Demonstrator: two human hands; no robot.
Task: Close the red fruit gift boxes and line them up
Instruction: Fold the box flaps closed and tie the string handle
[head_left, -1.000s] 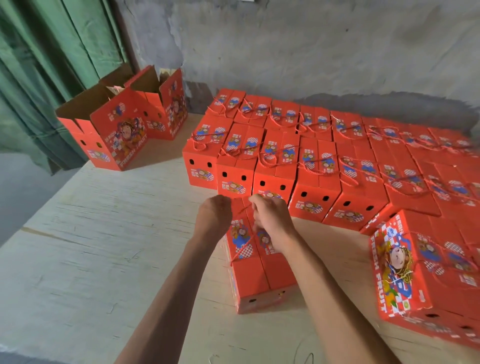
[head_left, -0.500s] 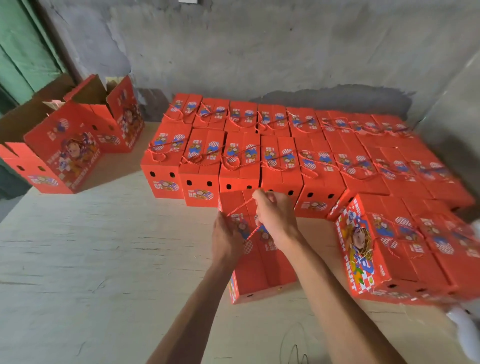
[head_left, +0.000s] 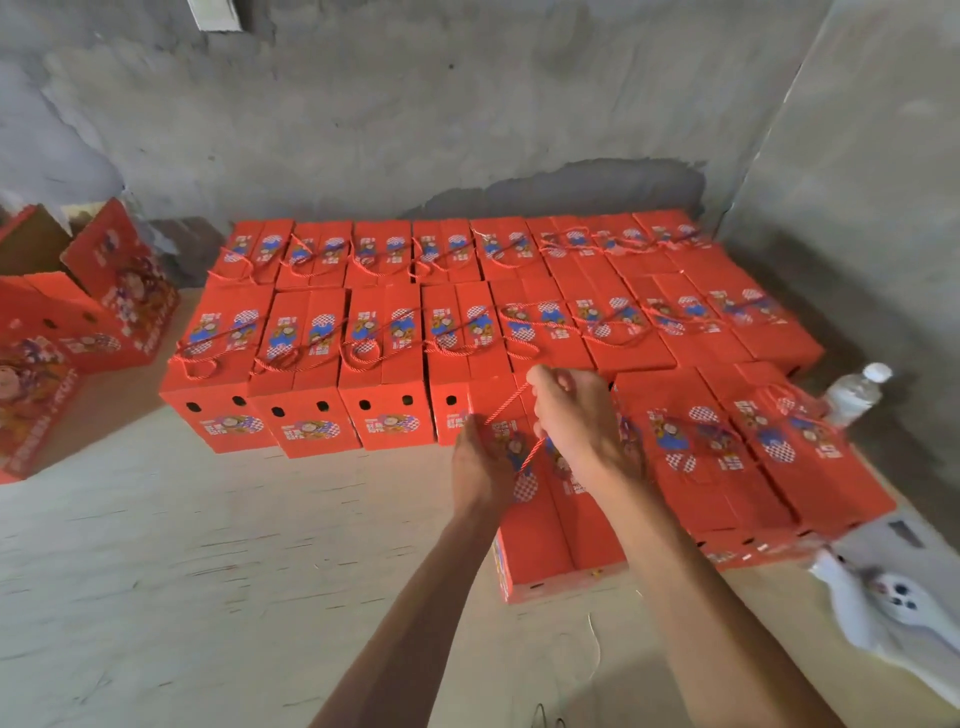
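Closing step in hand. The left hand (head_left: 480, 467) and right hand (head_left: 574, 415) each pinch the red cord handle (head_left: 506, 402) above the near box (head_left: 556, 519), which lies on the surface (head_left: 208, 571) just in front of the closed rows (head_left: 467, 312); both grips are clenched on the cord. Open boxes (head_left: 78, 312) wait at far left. A water bottle (head_left: 854, 392) stands at right. Judged next: seat the cord, then slide the box flush into the near row.
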